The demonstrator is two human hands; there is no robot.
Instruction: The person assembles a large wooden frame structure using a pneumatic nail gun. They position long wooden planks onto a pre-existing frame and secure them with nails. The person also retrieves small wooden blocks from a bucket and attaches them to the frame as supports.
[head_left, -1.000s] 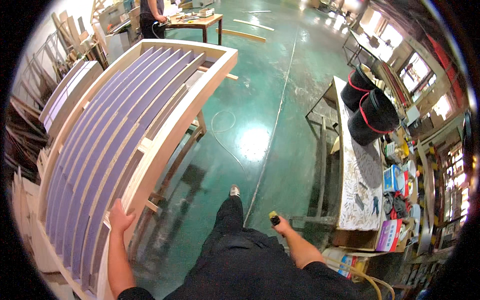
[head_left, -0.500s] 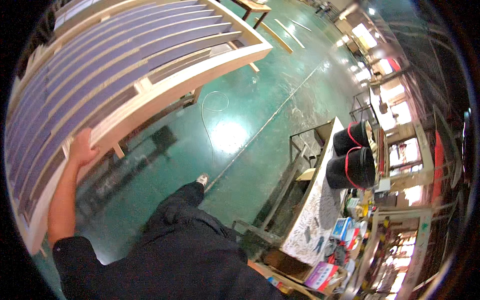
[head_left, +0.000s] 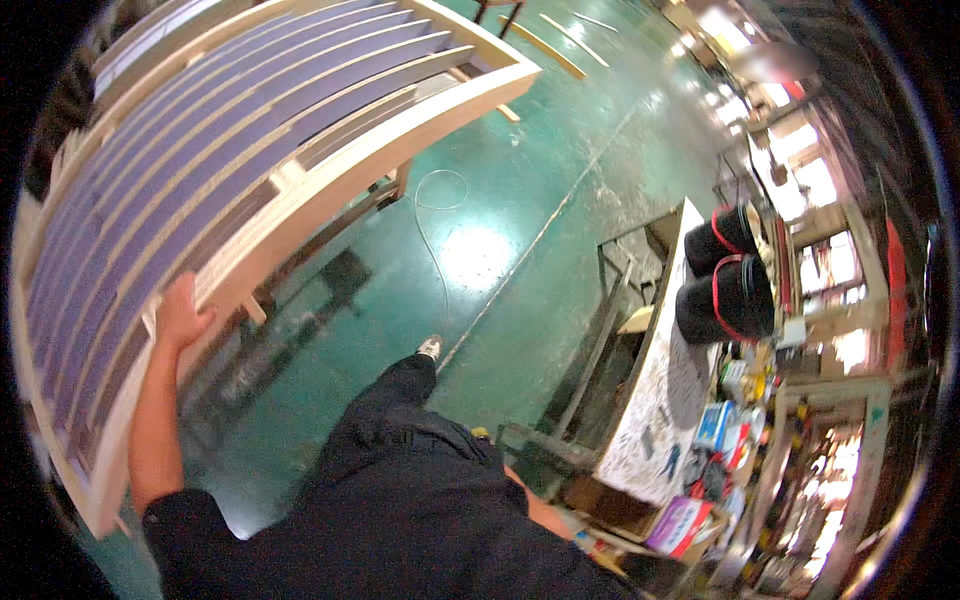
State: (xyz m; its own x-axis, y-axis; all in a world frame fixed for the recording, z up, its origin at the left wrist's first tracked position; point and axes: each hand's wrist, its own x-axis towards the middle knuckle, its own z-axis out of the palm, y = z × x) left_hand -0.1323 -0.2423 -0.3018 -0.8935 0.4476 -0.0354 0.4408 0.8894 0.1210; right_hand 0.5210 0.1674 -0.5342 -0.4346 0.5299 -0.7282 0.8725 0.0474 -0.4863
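A large pale wooden frame (head_left: 250, 245) fills the left side, with many thin slats running along it over purple-grey panels. My left hand (head_left: 183, 315) grips its near rail, the thumb lying on the outer face and the fingers over the top edge. The left arm reaches up to it from a dark sleeve. On the right, only part of my bare right forearm (head_left: 545, 515) shows beside the dark shirt; the right hand is hidden. A small yellow object (head_left: 480, 433) shows at my right hip, too small to name.
On the right stands a paint-spotted workbench (head_left: 630, 440) with two black buckets (head_left: 728, 300) with red rims and handles. Boxes and tools crowd its near end, including a purple and white box (head_left: 680, 525). A thin hose (head_left: 432, 250) loops on the green floor, and wooden strips (head_left: 545, 50) lie farther off.
The view has shifted, so frame, bench and buckets sit a little differently in the picture. My left hand stays on the rail. More of my right forearm shows, along with the yellow object.
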